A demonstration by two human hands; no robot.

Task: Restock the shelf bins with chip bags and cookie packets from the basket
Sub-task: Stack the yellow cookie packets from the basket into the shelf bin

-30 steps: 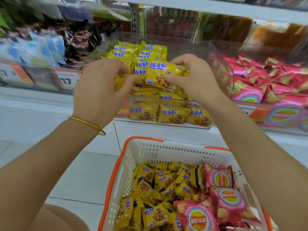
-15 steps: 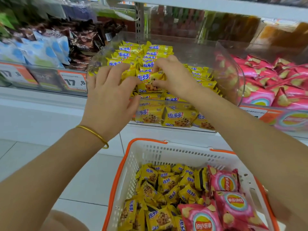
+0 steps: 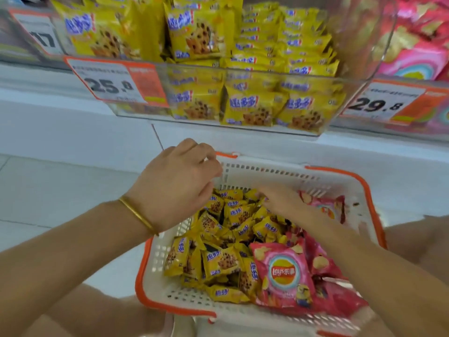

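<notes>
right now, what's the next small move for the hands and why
Probably curl the right hand around a few cookie packets: it lies among them at the far end of the basket, seemingly gripping nothing. The left hand hovers empty, and the cookie bin sits just above.

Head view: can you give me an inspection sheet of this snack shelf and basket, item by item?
Surface: white floor tiles below the shelf.
Job's things: white basket with orange rim holds yellow cookie packets and pink chip bags; clear cookie bin well stocked; chip bin to its right.
Clutter: nothing seen.
Hands: left hand above basket's corner, fingers loosely curled, empty; right hand on the cookie packets, grip unclear.
Cables: nothing seen.
Surroundings: price tags 25.8 and 29.8.
</notes>
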